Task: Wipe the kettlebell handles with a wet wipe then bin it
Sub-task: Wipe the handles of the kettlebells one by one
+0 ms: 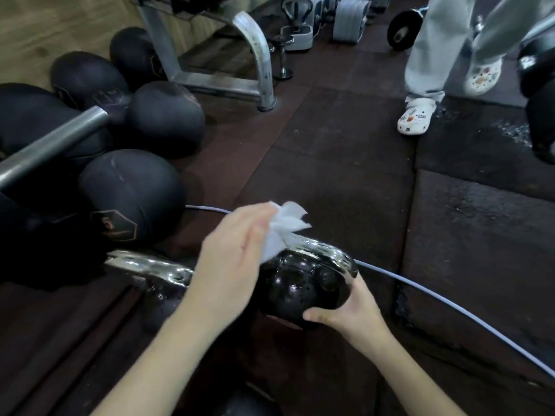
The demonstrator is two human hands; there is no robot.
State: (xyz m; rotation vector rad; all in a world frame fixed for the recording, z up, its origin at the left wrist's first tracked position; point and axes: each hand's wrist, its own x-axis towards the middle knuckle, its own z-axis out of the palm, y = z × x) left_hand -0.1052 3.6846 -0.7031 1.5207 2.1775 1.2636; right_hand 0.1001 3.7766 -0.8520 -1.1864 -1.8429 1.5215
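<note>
Sitting low on the dark gym floor (345, 151), the black kettlebell (297, 289) is cupped by the right hand (351, 310), fingers curled round its side, while left-hand (231, 259) fingers pinch the white wet wipe (282, 229) against its chrome handle (327, 250).

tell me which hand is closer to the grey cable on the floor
Right. The right hand grips the kettlebell beside the grey cable; the left hand, holding the wipe, is farther left.
</note>
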